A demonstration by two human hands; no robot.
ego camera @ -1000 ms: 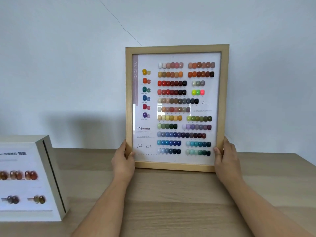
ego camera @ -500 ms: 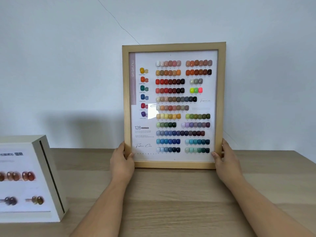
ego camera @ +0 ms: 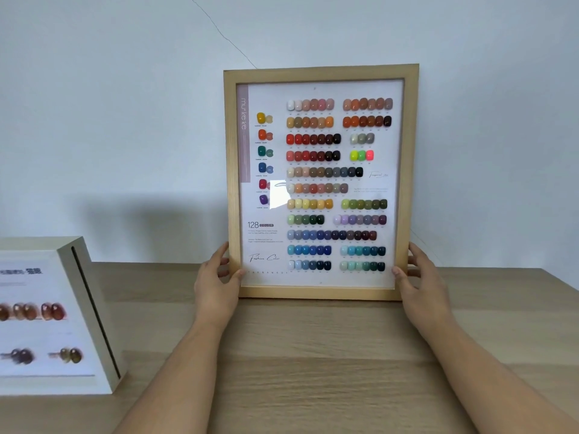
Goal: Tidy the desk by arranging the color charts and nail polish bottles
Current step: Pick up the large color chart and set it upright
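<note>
Head view: framed color chart (ego camera: 316, 183) upright at back of wooden counter (ego camera: 313, 355), approx centre, bottom edge on or just above the wood (can't tell which), top close to or against the wall (ego camera: 125, 120). Left hand (ego camera: 216, 283) on lower left frame edge, right hand (ego camera: 421, 283) on lower right edge; fingers (ego camera: 398, 272) wrapped round the wood both sides, thumbs on the front, clamped on the frame. Judged progress: this chart nearly placed, prob. only needs settling against the wall & letting go. Second chart, a white boxed display w/ brown nail swatches (ego camera: 53, 314), lying flat at left counter edge, untouched, prob. still to be stood up or aligned. No nail polish bottles visible anywhere, so that part not judged; either out of frame or not yet brought in. Hidden/unclear: white display cut off at left edge, its text blurred; glare patch on glass hiding a few swatches mid-left; small print illegible; back of frame & any stand not visible; fingertips behind frame not visible.
</note>
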